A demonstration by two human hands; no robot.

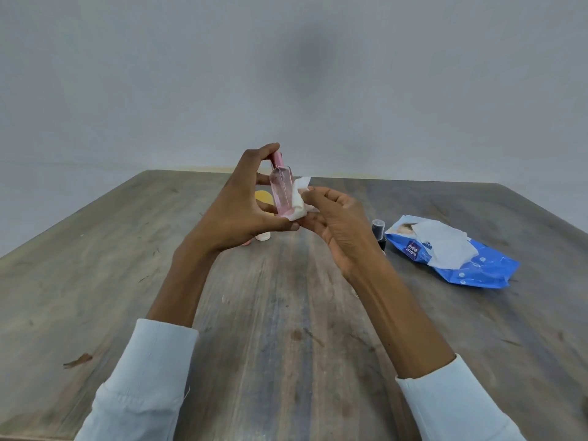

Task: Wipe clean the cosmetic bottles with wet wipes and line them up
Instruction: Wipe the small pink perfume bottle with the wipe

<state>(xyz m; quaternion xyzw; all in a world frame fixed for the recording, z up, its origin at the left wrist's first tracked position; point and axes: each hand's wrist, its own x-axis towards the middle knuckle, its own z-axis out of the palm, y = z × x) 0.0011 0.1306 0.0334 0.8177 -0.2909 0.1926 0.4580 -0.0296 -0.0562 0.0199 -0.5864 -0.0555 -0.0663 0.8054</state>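
Head view, one frame. Both hands are raised above the middle of a grey, wood-grain table (286, 313), forearms bare, pale blue sleeves (146, 377) pushed back toward the elbows.

The left hand (235, 205) holds a clear pink cosmetic bottle (281, 190) end to end: a fingertip rests on the pink cap at the top, the thumb supports the base from below. The bottle stands nearly upright, tilted slightly, clear of the table surface.

The right hand (337, 227) pinches a folded white wet wipe (300, 198) between thumb and fingers. The wipe is pressed against the lower right side of the pink bottle, in contact with it.

Behind the left hand, partly hidden, a yellow-orange item (264, 198) sits on the table; its shape cannot be told. Below the left hand, a small white cap or bottle end (263, 236) shows at the table surface, and a trace of pink beside it; neither can be identified further.

Just behind the right wrist stands a small dark bottle (379, 233) with a black cap, upright, mostly obscured by the hand.

To the right of it lies a blue wet wipes packet (471, 268), flat on the table, with a white sheet (442, 243) pulled partly out of its opening and draped over the top.

A plain grey wall (286, 74) stands behind the far table edge.
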